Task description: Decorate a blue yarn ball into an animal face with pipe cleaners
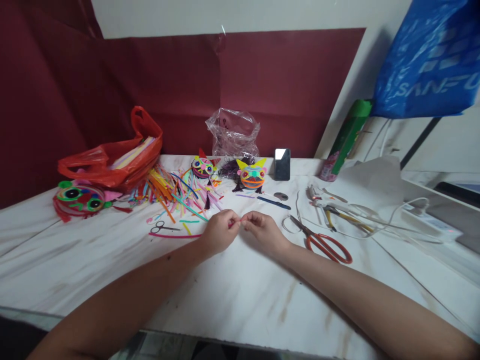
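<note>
My left hand (221, 231) and my right hand (260, 230) meet fingertip to fingertip above the middle of the table. Both are closed in a pinch on a small pinkish-red pipe cleaner (240, 220), mostly hidden by the fingers. A longer magenta pipe cleaner (174, 236) lies left of my left hand; whether it joins the held piece cannot be seen. Small scissors (165, 228) rest just above it, near short green and yellow pieces. To the right of my right hand lie large scissors with orange-red handles (326, 246).
Loose pipe cleaners (176, 192) spill from a red plastic bag (127, 165). Decorated faces stand around: a red-green one (82, 199), a small one (203, 167), a yellow-horned one (252, 175). A phone (282, 165) leans at the back. Right are a glue gun (326, 197), pliers (350, 218) and cables.
</note>
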Motion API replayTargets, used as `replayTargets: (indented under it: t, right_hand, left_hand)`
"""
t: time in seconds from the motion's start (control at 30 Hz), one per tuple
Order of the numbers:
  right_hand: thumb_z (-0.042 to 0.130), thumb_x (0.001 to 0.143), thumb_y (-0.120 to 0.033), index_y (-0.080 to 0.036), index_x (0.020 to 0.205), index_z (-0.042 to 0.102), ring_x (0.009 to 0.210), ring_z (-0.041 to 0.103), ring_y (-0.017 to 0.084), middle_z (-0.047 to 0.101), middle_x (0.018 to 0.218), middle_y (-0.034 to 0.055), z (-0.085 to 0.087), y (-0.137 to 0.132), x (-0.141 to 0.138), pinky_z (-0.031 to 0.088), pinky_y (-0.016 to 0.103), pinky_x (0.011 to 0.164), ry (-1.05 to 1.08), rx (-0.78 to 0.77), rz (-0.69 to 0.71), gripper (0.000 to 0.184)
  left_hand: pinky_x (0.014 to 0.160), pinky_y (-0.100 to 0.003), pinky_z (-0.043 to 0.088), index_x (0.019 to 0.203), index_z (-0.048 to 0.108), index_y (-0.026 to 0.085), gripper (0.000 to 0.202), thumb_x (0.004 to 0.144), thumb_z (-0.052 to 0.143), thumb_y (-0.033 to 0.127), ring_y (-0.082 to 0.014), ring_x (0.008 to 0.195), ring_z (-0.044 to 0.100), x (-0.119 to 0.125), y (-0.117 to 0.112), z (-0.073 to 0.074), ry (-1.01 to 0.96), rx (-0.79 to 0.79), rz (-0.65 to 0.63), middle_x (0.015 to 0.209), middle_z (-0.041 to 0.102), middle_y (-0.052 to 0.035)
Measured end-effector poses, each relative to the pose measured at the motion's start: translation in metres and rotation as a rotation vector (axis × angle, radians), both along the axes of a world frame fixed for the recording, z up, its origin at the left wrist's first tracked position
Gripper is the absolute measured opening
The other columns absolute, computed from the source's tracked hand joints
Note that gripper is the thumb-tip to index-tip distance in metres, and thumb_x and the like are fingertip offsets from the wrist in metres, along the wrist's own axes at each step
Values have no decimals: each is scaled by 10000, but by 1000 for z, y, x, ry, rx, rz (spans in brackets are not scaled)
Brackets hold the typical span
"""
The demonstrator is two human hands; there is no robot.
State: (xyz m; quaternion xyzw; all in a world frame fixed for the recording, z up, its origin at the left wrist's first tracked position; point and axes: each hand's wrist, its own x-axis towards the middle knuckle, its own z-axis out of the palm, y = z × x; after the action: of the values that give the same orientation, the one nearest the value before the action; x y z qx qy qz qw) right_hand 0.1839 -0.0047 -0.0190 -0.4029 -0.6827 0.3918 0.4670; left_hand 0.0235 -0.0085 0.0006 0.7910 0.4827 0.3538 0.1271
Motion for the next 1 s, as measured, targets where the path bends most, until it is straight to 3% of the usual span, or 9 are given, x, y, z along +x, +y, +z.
replayTargets:
  t: [0.27,0.47,0.57,0.67,0.8,0.87,0.93,1.0]
  right_hand:
    - [530,760,-162,-201,697,545,655,502,149,565,710,17,-1,-2,3,421,278,649,-255,285,-37,74]
    - [480,742,-251,-202,721,536,535,448,127,504,585,-29,-2,2,-1,364,250,532,37,-83,-72,77]
    - [517,684,-212,-198,629,530,559,437,123,516,584,-24,3,2,3,348,256,559,-133,37,1,58]
    - [534,647,-169,-197,571,521,594,447,131,526,595,-13,4,1,4,348,270,593,-220,173,-22,82]
    - [522,713,-251,-200,675,559,543,434,124,504,568,-35,-2,0,-3,362,259,553,94,-49,-102,73]
    - [523,734,-275,-196,715,569,529,441,121,513,570,-36,-5,1,-4,371,256,543,172,-145,-77,93]
    - [526,735,-235,-190,706,577,562,477,128,550,605,-18,-6,4,0,392,263,573,62,-89,-30,74]
    - [513,734,-156,-186,691,588,639,528,145,599,670,9,-5,7,6,419,277,639,-153,87,21,92]
  left_hand:
    - [630,-231,396,729,631,154,120,774,529,112,-120,655,529,-1,1,1,57,-132,-36,702,640,-3]
    - [651,-234,416,758,633,156,144,810,500,135,-133,682,561,-1,-1,3,81,-91,-9,718,638,-11]
    - [707,-276,429,759,627,155,194,833,451,119,-174,759,585,-5,-3,1,332,68,-59,792,634,-54]
    - [701,-298,431,741,612,154,204,828,435,103,-195,756,588,-7,-5,0,502,140,-92,790,617,-71]
    - [697,-265,434,738,599,164,179,821,451,105,-165,760,595,-5,-3,4,319,90,-50,769,616,-45]
    - [682,-258,432,740,598,164,175,818,453,104,-156,751,592,-5,-1,3,271,74,-38,765,617,-40]
    - [672,-279,429,751,606,158,193,826,437,103,-168,740,581,-7,0,0,368,115,-50,779,616,-55]
    - [691,-312,429,771,618,151,208,820,427,85,-192,757,572,-9,1,-3,533,189,-93,801,613,-75]
